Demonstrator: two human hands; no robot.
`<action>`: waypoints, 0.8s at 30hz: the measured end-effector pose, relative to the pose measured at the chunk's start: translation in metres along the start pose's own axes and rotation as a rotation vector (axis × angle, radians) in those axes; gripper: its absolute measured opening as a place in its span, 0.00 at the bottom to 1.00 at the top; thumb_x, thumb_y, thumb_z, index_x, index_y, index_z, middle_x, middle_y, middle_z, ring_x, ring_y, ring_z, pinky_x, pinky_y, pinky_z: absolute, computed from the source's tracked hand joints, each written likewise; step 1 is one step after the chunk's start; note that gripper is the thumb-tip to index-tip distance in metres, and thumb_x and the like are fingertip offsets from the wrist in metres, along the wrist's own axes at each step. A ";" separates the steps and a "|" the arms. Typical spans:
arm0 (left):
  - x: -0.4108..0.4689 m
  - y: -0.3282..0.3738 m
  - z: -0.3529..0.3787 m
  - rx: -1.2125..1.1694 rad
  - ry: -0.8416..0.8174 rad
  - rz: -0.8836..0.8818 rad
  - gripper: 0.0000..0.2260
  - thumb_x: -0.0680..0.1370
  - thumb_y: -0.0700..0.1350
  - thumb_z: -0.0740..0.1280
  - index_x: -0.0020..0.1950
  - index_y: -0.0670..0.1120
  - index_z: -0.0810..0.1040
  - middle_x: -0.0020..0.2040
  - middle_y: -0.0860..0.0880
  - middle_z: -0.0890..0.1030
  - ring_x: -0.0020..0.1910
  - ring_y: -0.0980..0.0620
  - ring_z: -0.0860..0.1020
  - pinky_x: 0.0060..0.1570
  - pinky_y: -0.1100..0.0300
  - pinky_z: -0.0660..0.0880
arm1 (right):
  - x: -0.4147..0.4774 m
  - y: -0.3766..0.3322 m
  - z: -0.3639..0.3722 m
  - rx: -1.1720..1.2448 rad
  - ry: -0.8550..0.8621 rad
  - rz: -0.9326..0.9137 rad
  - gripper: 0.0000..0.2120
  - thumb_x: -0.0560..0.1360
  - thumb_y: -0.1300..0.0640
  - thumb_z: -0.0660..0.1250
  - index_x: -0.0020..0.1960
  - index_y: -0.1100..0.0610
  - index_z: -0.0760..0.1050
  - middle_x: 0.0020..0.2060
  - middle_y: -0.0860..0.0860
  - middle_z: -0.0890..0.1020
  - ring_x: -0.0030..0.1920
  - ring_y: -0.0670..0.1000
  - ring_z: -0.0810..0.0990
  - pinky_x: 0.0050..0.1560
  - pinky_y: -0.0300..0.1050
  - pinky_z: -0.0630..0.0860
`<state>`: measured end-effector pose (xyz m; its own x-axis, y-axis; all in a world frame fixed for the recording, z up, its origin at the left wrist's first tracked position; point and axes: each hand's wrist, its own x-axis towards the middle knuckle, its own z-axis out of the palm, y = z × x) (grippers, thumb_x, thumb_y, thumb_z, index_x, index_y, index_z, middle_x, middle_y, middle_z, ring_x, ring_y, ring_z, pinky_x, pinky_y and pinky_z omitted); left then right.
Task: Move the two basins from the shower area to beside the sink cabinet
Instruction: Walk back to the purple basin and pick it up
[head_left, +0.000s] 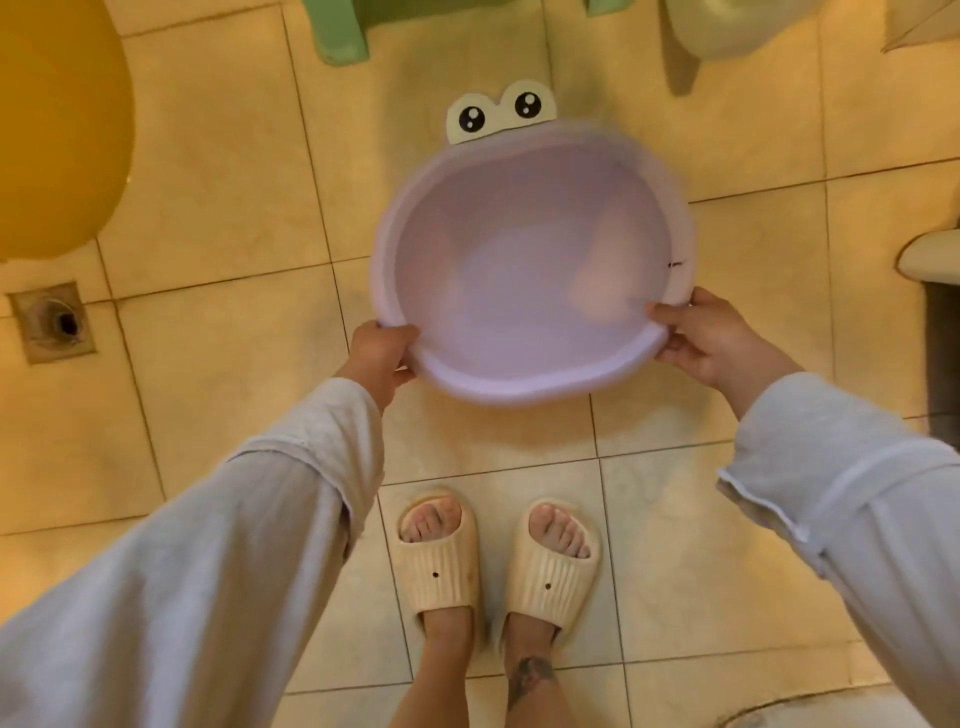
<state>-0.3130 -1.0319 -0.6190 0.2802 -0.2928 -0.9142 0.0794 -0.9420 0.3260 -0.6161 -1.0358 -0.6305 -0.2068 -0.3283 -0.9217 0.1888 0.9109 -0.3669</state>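
Note:
A pale purple basin (519, 270) with a cream tab of cartoon frog eyes on its far rim hangs above the tiled floor in front of me. My left hand (379, 358) grips the near left rim, thumb over the edge. My right hand (711, 338) grips the near right rim. The basin is empty inside and its far rim is blurred. A large yellow basin (57, 130) fills the upper left corner, partly cut off by the frame.
A floor drain (52, 322) sits in the tiles at left. Green stool legs (343, 36) stand at the top, a pale round object (717, 26) at top right, and a white fixture edge (930, 254) at right. My slippered feet (493, 561) stand below the basin.

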 end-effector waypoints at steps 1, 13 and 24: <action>-0.005 0.002 -0.006 -0.007 -0.005 -0.010 0.20 0.76 0.34 0.62 0.67 0.36 0.68 0.55 0.41 0.75 0.53 0.42 0.74 0.54 0.49 0.75 | -0.009 0.002 0.001 0.045 -0.012 0.012 0.16 0.74 0.67 0.66 0.60 0.56 0.71 0.50 0.53 0.79 0.44 0.52 0.80 0.39 0.49 0.77; -0.297 0.005 -0.122 0.058 -0.063 -0.151 0.11 0.74 0.34 0.63 0.55 0.42 0.74 0.41 0.45 0.78 0.39 0.46 0.77 0.38 0.55 0.77 | -0.341 0.038 -0.054 0.201 0.009 0.193 0.21 0.75 0.69 0.64 0.67 0.61 0.69 0.59 0.59 0.78 0.57 0.58 0.77 0.58 0.56 0.74; -0.555 0.033 -0.172 0.076 -0.131 -0.005 0.14 0.74 0.34 0.62 0.59 0.42 0.74 0.51 0.41 0.79 0.41 0.43 0.77 0.37 0.54 0.77 | -0.598 0.004 -0.125 0.284 0.032 0.048 0.21 0.72 0.68 0.67 0.65 0.65 0.71 0.48 0.60 0.82 0.49 0.60 0.80 0.44 0.50 0.80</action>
<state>-0.3010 -0.8727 -0.0597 0.1519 -0.3027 -0.9409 0.0066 -0.9516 0.3072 -0.6120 -0.8044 -0.0646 -0.2204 -0.2739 -0.9362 0.4594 0.8175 -0.3473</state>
